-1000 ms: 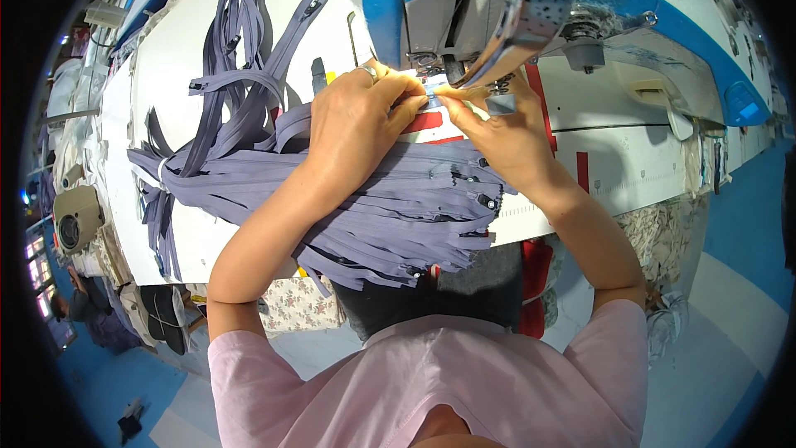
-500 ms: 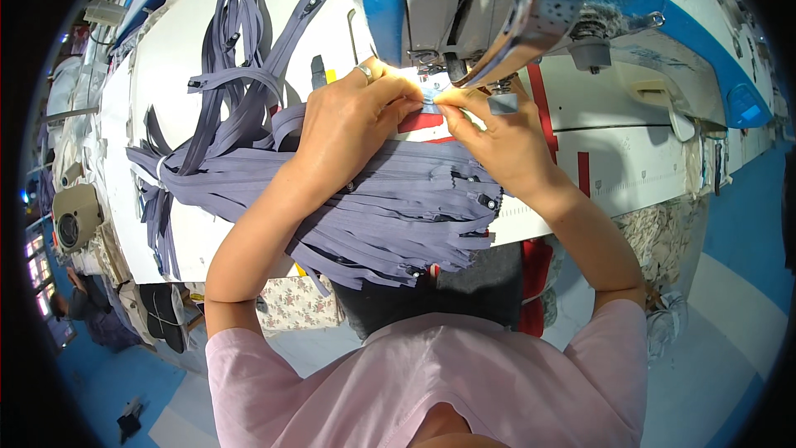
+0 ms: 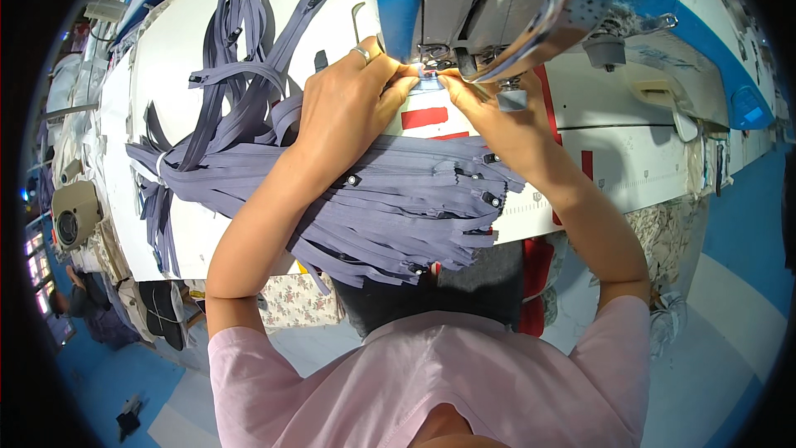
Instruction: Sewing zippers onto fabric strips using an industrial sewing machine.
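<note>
In the bright light under the sewing machine head (image 3: 456,12), a short bit of zipper tape (image 3: 429,83) looks pale blue. My left hand (image 3: 344,104), a ring on one finger, pinches it from the left with thumb and forefinger. From the other side my right hand (image 3: 497,120) pinches it too, its far fingers partly hidden behind the machine's parts. The needle area right above the tape is too small and bright to make out. A thick bundle of grey-purple zippers (image 3: 398,199) lies below both wrists, tied at its left end and overhanging the table's near edge.
More zippers (image 3: 240,41) trail across the white table (image 3: 170,50) at the far left. Red strips (image 3: 424,118) and a printed ruler scale mark the tabletop. The machine's blue-and-white arm (image 3: 688,58) reaches to the right. A person (image 3: 91,307) is at the far left.
Both hands have moved slightly away from me, carrying the pinched tape closer under the needle area. More of the red strip now shows below it. My view has shifted slightly.
</note>
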A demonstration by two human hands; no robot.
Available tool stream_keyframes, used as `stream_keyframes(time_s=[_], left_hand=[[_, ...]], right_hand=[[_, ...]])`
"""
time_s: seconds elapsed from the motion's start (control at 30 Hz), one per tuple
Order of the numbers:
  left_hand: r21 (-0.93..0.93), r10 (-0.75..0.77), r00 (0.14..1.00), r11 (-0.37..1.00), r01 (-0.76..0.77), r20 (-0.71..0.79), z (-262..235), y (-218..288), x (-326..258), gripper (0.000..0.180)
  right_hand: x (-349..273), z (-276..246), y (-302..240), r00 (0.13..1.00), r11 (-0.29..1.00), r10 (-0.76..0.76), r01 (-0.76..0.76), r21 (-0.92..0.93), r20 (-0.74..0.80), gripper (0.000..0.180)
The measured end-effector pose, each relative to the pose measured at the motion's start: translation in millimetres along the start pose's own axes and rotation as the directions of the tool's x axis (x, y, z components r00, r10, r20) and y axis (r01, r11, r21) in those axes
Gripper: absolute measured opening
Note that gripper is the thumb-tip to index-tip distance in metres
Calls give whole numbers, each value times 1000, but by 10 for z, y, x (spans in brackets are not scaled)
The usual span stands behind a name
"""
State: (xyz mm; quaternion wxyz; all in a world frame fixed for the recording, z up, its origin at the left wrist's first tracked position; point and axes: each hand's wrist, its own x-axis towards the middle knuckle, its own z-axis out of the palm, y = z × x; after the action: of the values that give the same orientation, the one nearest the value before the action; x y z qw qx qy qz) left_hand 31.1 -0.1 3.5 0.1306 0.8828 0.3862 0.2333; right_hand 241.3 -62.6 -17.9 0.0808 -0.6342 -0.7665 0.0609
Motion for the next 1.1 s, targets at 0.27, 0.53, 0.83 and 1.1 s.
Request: stream_keyframes(time_s=[0.27,0.53,0.83,1.1], left_hand=[[-21,-58,997,998,60,54,15,-57,20,18],[-62,-88,996,994,90,32,8,-65,55,21],[-51,-33,997,998,29,-74,54,-229,125,22],[-60,-60,998,996,62,25,57,-129,77,21]], right_hand=[[56,-52,-49,930,908,-31,180,379,-368,21],[97,-7,11,943,875,-45,196,443,-330,27],[61,-8,16,908,936,-78,209,283,-412,33],[95,77,-14,913,888,19,172,427,-408,38]])
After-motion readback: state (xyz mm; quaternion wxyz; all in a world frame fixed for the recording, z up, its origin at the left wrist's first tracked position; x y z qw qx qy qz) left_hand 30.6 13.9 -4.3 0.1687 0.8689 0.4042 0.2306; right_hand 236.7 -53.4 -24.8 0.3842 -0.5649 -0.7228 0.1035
